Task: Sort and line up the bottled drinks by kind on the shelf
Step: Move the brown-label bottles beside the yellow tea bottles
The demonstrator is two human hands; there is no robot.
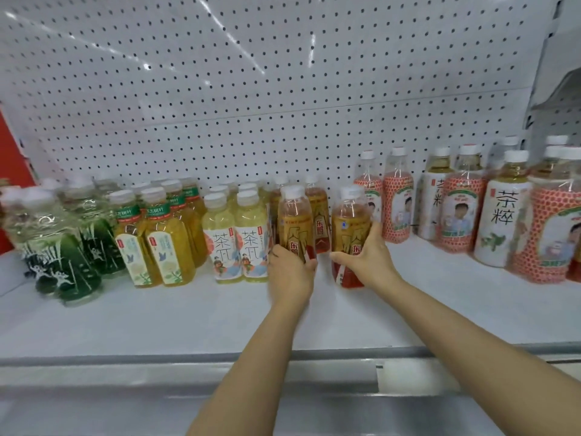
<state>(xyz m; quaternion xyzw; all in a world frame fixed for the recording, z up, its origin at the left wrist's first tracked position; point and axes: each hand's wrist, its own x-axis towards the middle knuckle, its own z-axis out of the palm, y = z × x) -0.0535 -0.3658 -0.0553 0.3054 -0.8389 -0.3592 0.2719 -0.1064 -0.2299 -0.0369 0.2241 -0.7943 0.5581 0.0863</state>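
Observation:
On the white shelf (pixel 188 319) stand bottled drinks in rows. My left hand (pixel 290 275) grips the lower part of an amber bottle with a gold and red label (pixel 294 223). My right hand (pixel 366 258) grips a second bottle of the same kind (pixel 349 221), a short gap to the right. A third such bottle (pixel 318 212) stands behind, between them. To the left stand white-labelled pale tea bottles (pixel 234 240), yellow tea bottles (pixel 154 243) and green-patterned bottles (pixel 63 247).
On the right stand red-dotted bottles with a portrait label (pixel 397 206) mixed with white-labelled tea bottles (pixel 503 212). A perforated white back panel (pixel 251 89) rises behind. The shelf's grey front rail (pixel 157 363) carries a white tag holder (pixel 408 377).

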